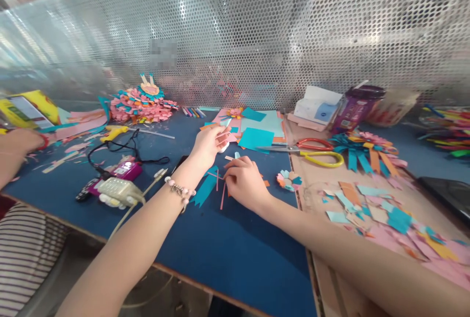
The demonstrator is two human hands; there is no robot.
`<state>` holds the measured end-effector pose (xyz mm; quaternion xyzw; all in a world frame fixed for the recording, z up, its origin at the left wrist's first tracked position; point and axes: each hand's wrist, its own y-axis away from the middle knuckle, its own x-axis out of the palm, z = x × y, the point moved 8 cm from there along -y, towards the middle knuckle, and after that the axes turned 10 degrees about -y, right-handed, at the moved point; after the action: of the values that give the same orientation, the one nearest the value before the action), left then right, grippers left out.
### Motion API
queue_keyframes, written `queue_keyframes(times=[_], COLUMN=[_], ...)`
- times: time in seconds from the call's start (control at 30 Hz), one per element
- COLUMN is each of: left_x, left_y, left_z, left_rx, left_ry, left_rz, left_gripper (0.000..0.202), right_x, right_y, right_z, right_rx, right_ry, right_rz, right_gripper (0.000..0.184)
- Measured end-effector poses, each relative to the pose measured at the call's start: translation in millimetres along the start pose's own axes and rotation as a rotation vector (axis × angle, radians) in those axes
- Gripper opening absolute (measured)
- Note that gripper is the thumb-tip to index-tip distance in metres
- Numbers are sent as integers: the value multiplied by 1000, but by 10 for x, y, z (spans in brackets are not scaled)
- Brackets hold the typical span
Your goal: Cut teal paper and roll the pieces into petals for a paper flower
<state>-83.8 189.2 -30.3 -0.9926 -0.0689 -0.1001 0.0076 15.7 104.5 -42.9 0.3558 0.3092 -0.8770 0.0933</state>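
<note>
My left hand (210, 141) is raised over the table, fingers closed around a small white thing with a pointed tip (228, 123), mostly hidden by the fingers. Lower and to its right, my right hand (246, 182) has bent fingers pinched at the end of a thin pink paper strip (215, 175). Beside those fingertips lie a blue notched paper ribbon (205, 188) and another narrow pink strip (223, 196). Blue paper squares (256, 139) rest on a paper stack beyond my hands. A paper rosette (289, 180) lies right of my right hand.
Red- and yellow-handled scissors (321, 158) lie on the right, near finished rosettes (362, 150) and paper scraps (398, 220). On the left are a yellow glue gun (113, 133), a power strip (121, 192) with cables and a heap of rosettes (141, 105). Another person's arm (16, 153) reaches in.
</note>
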Motion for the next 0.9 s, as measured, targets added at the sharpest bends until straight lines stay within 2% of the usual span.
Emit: queue_keyframes(times=[0.13,0.27,0.47,0.67,0.9], left_x=[-40,-62,-54,-46,-41], left_y=[-54,-86,-72,-45,-21], left_z=[-14,-17,-61,-73,-94], left_rx=[41,71,89,103,112], left_ry=[-10,-28,-43,-66,-59], left_rz=[-8,-14,-16,-9,-3], left_gripper=[13,14,15,15,14], right_x=[24,91,193,233,140], right_y=[-28,-85,-173,-208,-259], right_z=[-29,-63,-153,-162,-79], right_rx=[28,49,102,33,-55], right_ry=[12,35,80,78,32], right_rz=[-1,49,131,218,347], right_gripper=[12,8,9,13,20])
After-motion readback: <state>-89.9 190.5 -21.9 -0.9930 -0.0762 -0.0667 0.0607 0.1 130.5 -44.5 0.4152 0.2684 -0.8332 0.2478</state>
